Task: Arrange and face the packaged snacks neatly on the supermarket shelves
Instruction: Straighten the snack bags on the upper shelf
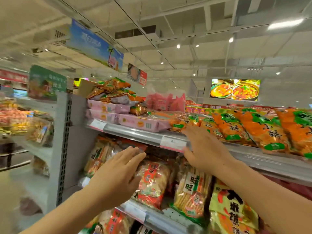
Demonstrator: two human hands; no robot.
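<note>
Two shelves [146,135] packed with snacks: orange-green bags [263,130] along top shelf front edge, pink packs [140,123] toward its left end. Red rice-cracker bag [152,179] standing below. Left hand [118,174] flat, fingers straight, against it. Right hand [204,147] spread open at top shelf edge.

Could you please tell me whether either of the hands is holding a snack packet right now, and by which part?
Nothing is held: the left hand and the right hand are both open with straight fingers.

The top-shelf packs [140,123] were pale pink; the bags beside them [263,130] were orange with green patches (black lettering across them); lower bags [152,181] showed red and white; the shelf rail [135,134] was grey.
</note>
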